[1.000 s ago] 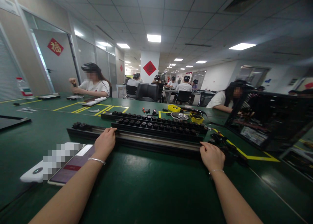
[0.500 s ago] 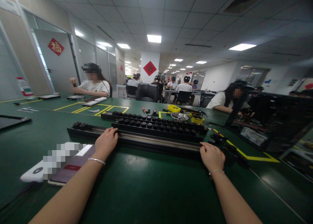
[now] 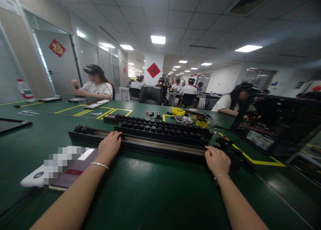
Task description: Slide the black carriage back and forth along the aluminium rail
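Note:
A long black rail with a silvery top strip lies across the green table in front of me. My left hand curls over its near edge left of the middle, fingers wrapped onto the rail. At the rail's right end sits my right hand, fingers closed around it. Both wrists wear thin bracelets. Behind this rail lie two more black rails studded with several round black knobs.
A phone and a white device lie at my left. A yellow bin and metal bowl stand behind the rails. A dark open case stands at right. Other people sit at tables beyond.
My left hand has shifted slightly to the right along the rail. The right hand and the rail look unchanged.

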A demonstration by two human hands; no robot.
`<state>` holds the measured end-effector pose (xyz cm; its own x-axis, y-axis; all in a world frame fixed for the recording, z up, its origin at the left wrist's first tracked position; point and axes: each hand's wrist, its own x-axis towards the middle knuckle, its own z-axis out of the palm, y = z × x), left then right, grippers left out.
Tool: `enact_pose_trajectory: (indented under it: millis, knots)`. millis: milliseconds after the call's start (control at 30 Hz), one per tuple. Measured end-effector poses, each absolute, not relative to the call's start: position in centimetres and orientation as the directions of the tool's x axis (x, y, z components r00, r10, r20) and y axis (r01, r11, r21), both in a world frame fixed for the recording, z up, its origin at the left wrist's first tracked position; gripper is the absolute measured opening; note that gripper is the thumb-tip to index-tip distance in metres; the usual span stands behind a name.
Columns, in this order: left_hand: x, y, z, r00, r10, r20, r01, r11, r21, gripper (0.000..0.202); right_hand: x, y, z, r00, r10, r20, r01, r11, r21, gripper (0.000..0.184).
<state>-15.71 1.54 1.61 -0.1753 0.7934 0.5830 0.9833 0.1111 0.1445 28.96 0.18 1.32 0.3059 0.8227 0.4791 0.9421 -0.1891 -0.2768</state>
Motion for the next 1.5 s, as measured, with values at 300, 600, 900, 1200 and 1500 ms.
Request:
enact_pose_trajectory:
  millis: [300,600,900,1200,1500]
  knots:
    - [-15.40,1.25,1.94,-0.195,0.798,0.570,0.980,0.132,0.150,0.036,28.84,0.19,1.39,0.312,0.812,0.493,0.941,-0.191,-0.280,0.042]
    - [-15.15,1.23,2.02,-0.178,0.815,0.551,0.981,0.105,0.161,0.035,28.89,0.25,1.28,0.315,0.807,0.500,0.939,-0.189,-0.286,0.041]
    - [-15.09,1.20,2.00,-0.159,0.815,0.558,0.982,0.074,0.171,0.035,28.83,0.12,1.42,0.306,0.824,0.477,0.942,-0.189,-0.276,0.043]
    - [-14.77,0.94,2.35,-0.150,0.825,0.545,0.987,0.089,0.138,0.036,28.88,0.23,1.35,0.308,0.821,0.481,0.941,-0.190,-0.279,0.043]
    - [-14.74,1.07,2.01,-0.137,0.818,0.559,0.989,0.082,0.122,0.036,29.04,0.41,1.20,0.316,0.821,0.475,0.938,-0.194,-0.288,0.042]
